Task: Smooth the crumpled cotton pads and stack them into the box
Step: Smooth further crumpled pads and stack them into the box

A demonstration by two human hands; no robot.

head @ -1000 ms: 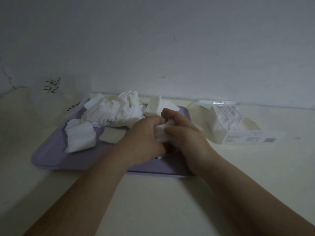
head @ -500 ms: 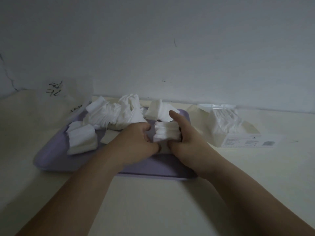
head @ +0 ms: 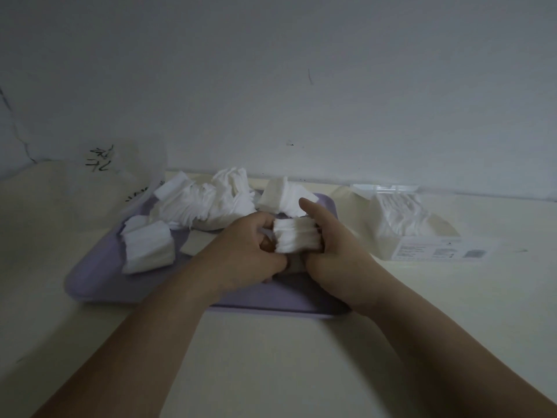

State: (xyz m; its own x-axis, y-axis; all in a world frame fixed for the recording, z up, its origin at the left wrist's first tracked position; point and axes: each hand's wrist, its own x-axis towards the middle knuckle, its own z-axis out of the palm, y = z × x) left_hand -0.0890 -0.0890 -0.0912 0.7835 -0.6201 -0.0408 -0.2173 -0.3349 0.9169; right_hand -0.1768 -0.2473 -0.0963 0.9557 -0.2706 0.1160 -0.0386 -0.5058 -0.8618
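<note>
1. The box (head: 388,236) carries a white label (head: 437,252) on its near side. It has lines of small grey print and two square code-like patches, all too small and blurred to read.
2. The clear plastic bag (head: 141,164) at the left bears black strokes (head: 101,157) like handwritten characters, with more dark print (head: 137,195) lower down. Neither can be made out.
3. No brand, number or sign can be read anywhere.

white pad stack (head: 297,239) upright, box (head: 422,233) part-filled
</note>
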